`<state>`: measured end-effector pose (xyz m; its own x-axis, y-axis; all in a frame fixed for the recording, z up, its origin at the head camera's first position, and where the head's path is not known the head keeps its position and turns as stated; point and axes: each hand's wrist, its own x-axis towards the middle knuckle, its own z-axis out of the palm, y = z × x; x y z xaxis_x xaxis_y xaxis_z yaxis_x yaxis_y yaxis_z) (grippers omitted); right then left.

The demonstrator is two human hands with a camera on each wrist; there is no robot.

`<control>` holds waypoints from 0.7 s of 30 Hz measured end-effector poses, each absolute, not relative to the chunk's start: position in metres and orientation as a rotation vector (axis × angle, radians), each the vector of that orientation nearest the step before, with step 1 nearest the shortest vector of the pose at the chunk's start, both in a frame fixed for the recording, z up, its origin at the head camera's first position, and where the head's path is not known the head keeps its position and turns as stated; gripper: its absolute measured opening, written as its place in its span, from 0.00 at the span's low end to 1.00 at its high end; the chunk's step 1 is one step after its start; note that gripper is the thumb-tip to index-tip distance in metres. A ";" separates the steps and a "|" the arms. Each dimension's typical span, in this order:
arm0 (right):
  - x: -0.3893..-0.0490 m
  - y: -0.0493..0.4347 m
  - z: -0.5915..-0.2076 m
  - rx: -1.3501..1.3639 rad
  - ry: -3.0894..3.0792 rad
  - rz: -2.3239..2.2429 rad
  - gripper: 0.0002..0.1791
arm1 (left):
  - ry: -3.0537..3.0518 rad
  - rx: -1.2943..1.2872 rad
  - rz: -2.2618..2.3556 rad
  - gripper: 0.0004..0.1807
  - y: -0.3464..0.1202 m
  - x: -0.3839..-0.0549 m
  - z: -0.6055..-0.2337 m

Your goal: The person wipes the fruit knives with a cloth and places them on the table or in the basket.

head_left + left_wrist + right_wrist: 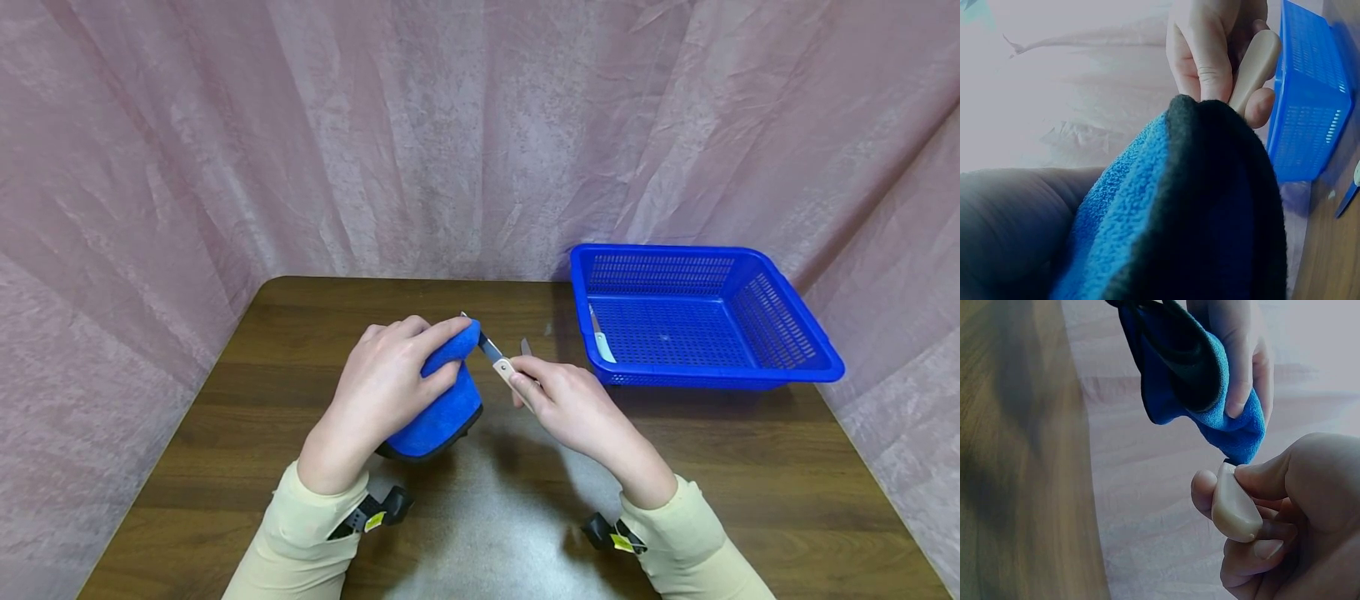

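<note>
– Holding what?
– Pinches the black-edged blue cloth [431,425] over the beige-handled knife [504,367] with left hand [386,383], grips the handle [1235,509] with right hand [573,404] tbh.
– Where?
– Just above the table [255,400].

No text, brand or number can be read. In the head view, 1 small yellow label [375,522] sits on the black strapped device [396,505] at the left wrist, 1 similar yellow tag [622,542] on the right wrist's black gadget [597,531]; any print is too small.
</note>
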<state>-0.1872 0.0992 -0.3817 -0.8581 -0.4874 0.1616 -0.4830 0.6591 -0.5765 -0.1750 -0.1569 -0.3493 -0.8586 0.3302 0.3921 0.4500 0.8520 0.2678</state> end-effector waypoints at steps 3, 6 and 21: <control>-0.187 0.099 -0.382 -0.837 2.854 -0.990 0.13 | -2.696 -0.579 -0.509 0.28 -0.157 -0.175 -0.350; -0.187 0.100 -0.382 -0.845 2.857 -0.990 0.13 | -2.700 -0.571 -0.511 0.28 -0.158 -0.175 -0.349; -0.187 0.099 -0.382 -0.848 2.853 -0.991 0.13 | -2.710 -0.515 -0.528 0.28 -0.162 -0.177 -0.347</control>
<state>-0.1871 0.0993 -0.3822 -0.8538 -0.4931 0.1669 -0.4904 0.6544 -0.5755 -0.1766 -0.1618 -0.3471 -0.8798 0.2826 0.3822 0.4055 0.8658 0.2932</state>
